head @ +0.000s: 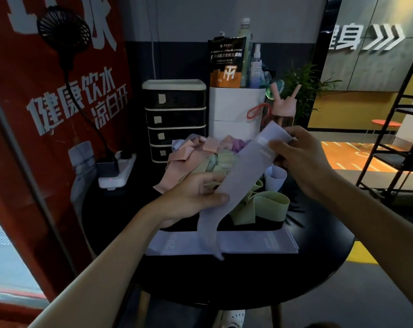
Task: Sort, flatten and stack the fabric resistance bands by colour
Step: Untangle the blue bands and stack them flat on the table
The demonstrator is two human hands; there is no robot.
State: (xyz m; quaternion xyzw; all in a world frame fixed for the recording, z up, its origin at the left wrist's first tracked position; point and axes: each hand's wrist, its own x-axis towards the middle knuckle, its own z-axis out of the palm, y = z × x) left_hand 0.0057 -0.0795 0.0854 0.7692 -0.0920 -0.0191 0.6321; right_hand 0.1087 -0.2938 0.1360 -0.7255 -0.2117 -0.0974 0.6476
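A long lavender band (244,170) is stretched slantwise in the air over the round black table (248,280). My left hand (192,197) pinches it low down, thumb on top, and its loose end hangs below. My right hand (300,157) grips the upper end near the white label. Flat lavender bands (248,242) lie stacked on the table in front of me. Behind them sits a jumbled heap: pink bands (179,159), green bands (269,204) and a purple one (238,145).
A black drawer unit (174,119) and a white container (236,110) with bottles stand at the table's back. A pink bottle (283,110) is beside them, a white power strip (116,171) at the left. A black shelf frame (395,138) stands on the right.
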